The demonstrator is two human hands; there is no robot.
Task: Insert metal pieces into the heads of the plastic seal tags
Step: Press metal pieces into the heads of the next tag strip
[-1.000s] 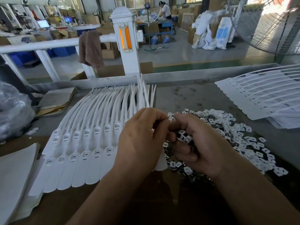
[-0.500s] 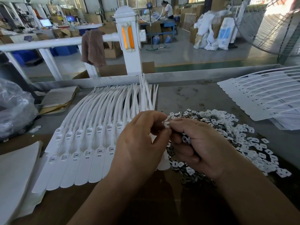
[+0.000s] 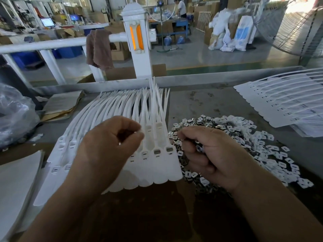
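Having parted, left hand (image 3: 108,147) pinches a metal piece (image 3: 139,132), right hand (image 3: 218,158) clutches metal pieces (image 3: 198,147)

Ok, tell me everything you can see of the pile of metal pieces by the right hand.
The pile of metal pieces is a heap of small squarish clips, some white-faced, some shiny grey, each with a slot. It lies on the worktable right of the seal tags, reaching their right edge. The right hand rests on its near-left part, fingers curled round a handful.

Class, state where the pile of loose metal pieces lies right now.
In the head view, the pile of metal pieces lies right of the fanned seal tags, partly under the right hand.
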